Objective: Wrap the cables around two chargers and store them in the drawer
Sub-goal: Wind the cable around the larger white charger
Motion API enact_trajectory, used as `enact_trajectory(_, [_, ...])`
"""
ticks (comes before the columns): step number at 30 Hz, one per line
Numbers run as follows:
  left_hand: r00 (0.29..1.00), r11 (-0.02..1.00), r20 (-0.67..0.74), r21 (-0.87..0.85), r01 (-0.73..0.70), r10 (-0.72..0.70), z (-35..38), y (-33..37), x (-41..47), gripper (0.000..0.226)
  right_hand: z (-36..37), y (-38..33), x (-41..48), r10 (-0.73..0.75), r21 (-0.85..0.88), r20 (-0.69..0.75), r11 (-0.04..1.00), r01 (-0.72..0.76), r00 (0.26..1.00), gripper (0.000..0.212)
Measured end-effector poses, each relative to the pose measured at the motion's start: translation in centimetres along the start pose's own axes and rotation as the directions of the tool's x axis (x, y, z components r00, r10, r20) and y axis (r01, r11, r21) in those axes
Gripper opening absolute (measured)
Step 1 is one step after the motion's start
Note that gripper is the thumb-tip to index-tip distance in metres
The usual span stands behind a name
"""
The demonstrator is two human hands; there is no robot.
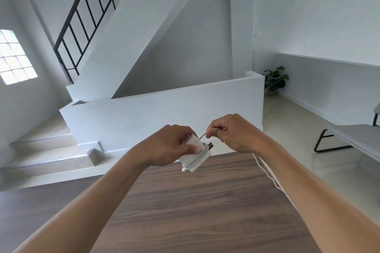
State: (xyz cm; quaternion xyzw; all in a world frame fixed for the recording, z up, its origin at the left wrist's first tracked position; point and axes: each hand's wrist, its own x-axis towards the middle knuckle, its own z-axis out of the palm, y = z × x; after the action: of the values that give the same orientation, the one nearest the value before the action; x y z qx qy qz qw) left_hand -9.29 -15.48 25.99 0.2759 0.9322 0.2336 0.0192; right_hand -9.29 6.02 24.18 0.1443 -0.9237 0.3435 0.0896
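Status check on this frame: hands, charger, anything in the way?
Left hand grips white charger. Right hand pinches cable; few turns wound, rest trailing. No obstruction visible.

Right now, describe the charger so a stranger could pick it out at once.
Start at the dark wooden table in the foreground; above its far edge two hands meet. The left hand grips a small white square charger. It alone has turns of white cable round it, the rest trailing from the right hand.
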Motion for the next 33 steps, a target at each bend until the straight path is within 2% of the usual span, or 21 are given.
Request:
enact_trajectory(7, [0.989, 0.999, -0.145, 0.035, 0.031, -0.025, 0.8, -0.9, 1.2, 0.025, 0.2, -1.9, -1.7, -0.001, -0.265, -0.094, 0.964, -0.024, 0.996, 0.025])
enact_trajectory(12, [0.958, 0.995, -0.268, -0.033, 0.094, -0.099, 1.2, -1.3, 2.1, 0.024, 1.8, -2.5, -3.2, -0.024, -0.269, -0.183, 0.963, -0.026, 0.983, 0.031])
enact_trajectory(15, [0.921, 0.978, -0.336, -0.137, 0.159, -0.197, 1.0, -1.4, 2.7, 0.024, 3.5, -2.9, -4.3, -0.046, -0.194, -0.223, 0.981, 0.001, 0.974, 0.029])
enact_trajectory(17, [0.91, 0.951, -0.325, -0.254, 0.178, -0.257, 0.7, -1.3, 3.1, 0.026, 4.7, -3.0, -4.7, -0.062, -0.146, -0.241, 0.989, 0.027, 0.969, 0.028])
enact_trajectory(20, [0.917, 0.824, -0.232, -0.546, 0.152, -0.323, 0.4, -0.9, 3.5, 0.032, 6.2, -2.5, -4.9, -0.056, -0.014, -0.304, 0.998, 0.055, 0.951, 0.027])
enact_trajectory(22, [0.918, 0.748, -0.196, -0.648, 0.144, -0.345, 0.2, -0.6, 3.6, 0.042, 7.0, -2.1, -5.1, -0.013, 0.131, -0.336, 0.99, 0.061, 0.942, 0.026])
enact_trajectory(28, [0.919, 0.58, -0.137, -0.807, 0.114, -0.371, 0.4, 0.5, 3.8, 0.041, 9.7, -1.8, -6.0, 0.063, 0.42, -0.328, 0.904, 0.085, 0.943, 0.024])
enact_trajectory(33, [0.941, 0.563, -0.138, -0.824, 0.064, -0.309, 0.5, 1.0, 3.5, 0.04, 10.0, -0.5, -5.5, 0.147, 0.612, -0.309, 0.787, 0.079, 0.94, 0.024])
